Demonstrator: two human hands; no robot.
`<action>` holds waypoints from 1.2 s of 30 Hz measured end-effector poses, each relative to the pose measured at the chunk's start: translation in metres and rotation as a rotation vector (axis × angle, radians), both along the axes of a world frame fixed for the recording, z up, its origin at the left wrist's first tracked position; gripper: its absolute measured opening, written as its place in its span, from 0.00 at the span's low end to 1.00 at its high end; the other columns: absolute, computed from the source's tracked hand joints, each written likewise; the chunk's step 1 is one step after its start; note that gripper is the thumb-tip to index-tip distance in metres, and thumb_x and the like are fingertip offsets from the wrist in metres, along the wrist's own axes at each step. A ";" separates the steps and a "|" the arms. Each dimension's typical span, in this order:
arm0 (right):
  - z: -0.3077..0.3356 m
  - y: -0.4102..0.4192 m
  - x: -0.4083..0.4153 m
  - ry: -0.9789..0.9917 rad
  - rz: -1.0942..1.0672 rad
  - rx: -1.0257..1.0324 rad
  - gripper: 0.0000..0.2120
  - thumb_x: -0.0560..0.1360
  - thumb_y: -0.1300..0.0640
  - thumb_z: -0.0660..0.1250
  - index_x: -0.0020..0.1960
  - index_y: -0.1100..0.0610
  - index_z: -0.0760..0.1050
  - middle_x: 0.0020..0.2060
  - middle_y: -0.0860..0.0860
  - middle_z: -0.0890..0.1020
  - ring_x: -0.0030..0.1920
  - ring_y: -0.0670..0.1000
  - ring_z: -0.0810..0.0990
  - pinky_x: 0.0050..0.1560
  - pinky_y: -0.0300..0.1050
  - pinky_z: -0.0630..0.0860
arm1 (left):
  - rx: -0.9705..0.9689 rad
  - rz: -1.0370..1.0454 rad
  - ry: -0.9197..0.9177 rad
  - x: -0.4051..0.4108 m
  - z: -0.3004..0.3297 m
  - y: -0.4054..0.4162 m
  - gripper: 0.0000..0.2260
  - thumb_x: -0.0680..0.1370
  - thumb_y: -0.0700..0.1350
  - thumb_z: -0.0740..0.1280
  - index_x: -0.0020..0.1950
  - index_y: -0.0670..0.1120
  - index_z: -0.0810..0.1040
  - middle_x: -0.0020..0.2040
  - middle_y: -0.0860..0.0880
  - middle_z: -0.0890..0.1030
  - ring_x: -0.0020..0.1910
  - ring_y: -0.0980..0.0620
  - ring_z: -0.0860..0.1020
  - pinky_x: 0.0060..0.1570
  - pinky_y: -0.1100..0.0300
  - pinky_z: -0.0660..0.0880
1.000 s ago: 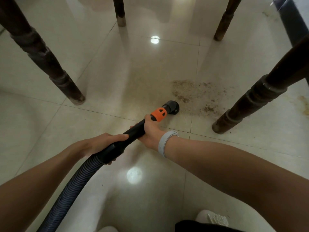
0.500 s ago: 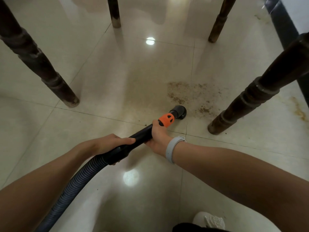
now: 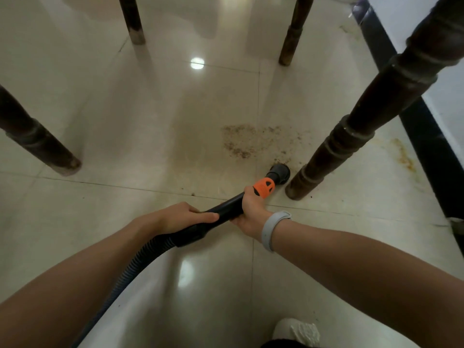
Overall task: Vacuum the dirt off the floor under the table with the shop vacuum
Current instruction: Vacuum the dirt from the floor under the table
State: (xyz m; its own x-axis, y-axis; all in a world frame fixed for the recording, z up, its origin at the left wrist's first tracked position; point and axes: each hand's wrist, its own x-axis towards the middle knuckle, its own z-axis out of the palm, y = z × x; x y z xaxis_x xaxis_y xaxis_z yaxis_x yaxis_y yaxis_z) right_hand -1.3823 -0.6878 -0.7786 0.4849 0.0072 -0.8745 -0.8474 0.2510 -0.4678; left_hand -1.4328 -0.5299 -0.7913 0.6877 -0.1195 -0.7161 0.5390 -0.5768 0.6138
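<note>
A patch of brown dirt (image 3: 258, 141) is spread over the glossy cream tile floor (image 3: 155, 136) between the table legs. The black vacuum nozzle (image 3: 280, 173), with an orange collar (image 3: 263, 187) behind it, touches the floor at the near right edge of that patch, close to the right front table leg (image 3: 334, 151). My right hand (image 3: 251, 212) grips the black wand just behind the collar. My left hand (image 3: 180, 217) holds the wand further back, where the ribbed hose (image 3: 130, 270) joins it.
Dark turned wooden table legs stand at the left (image 3: 37, 144), far left (image 3: 131, 21) and far right (image 3: 292, 33). A black skirting strip (image 3: 426, 136) runs along the wall on the right. A yellowish stain (image 3: 404, 156) lies beside it. My pale shoe (image 3: 296, 331) shows at the bottom.
The nozzle has slid to the right along the near edge of the dirt, ending beside the right front leg. Both hands moved with the wand.
</note>
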 end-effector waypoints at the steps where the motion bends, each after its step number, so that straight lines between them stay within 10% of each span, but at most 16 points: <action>1: 0.001 -0.003 0.002 -0.003 -0.007 -0.010 0.11 0.81 0.52 0.56 0.56 0.58 0.61 0.51 0.58 0.73 0.58 0.61 0.75 0.51 0.56 0.75 | 0.034 -0.005 -0.030 0.003 -0.001 -0.004 0.22 0.70 0.68 0.65 0.39 0.49 0.82 0.37 0.50 0.83 0.35 0.52 0.81 0.39 0.62 0.74; 12: -0.004 -0.011 0.021 -0.032 0.025 -0.067 0.20 0.81 0.50 0.54 0.69 0.58 0.60 0.55 0.56 0.70 0.63 0.60 0.72 0.56 0.55 0.73 | 0.086 -0.037 -0.134 0.014 -0.007 -0.020 0.22 0.72 0.67 0.62 0.41 0.48 0.79 0.38 0.50 0.81 0.36 0.53 0.80 0.35 0.65 0.72; 21: -0.010 0.022 -0.005 -0.012 0.143 -0.045 0.10 0.81 0.51 0.54 0.55 0.59 0.63 0.39 0.52 0.70 0.50 0.55 0.71 0.49 0.51 0.74 | -0.066 0.046 -0.026 -0.021 -0.010 0.017 0.40 0.52 0.79 0.64 0.44 0.46 0.82 0.34 0.50 0.82 0.27 0.54 0.78 0.31 0.62 0.74; 36: -0.012 0.037 -0.060 0.028 0.184 -0.016 0.09 0.80 0.53 0.58 0.44 0.57 0.66 0.40 0.54 0.73 0.48 0.57 0.76 0.48 0.52 0.78 | -0.127 -0.026 0.236 -0.063 0.006 0.028 0.31 0.67 0.71 0.63 0.47 0.43 0.79 0.38 0.49 0.82 0.34 0.53 0.80 0.41 0.61 0.77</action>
State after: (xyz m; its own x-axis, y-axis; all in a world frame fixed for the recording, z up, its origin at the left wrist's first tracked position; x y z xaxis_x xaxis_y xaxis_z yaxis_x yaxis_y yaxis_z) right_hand -1.4427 -0.6512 -0.7908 0.4518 0.0794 -0.8886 -0.8913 0.0835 -0.4458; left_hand -1.4956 -0.5015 -0.7855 0.4989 -0.2335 -0.8346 0.6621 -0.5187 0.5409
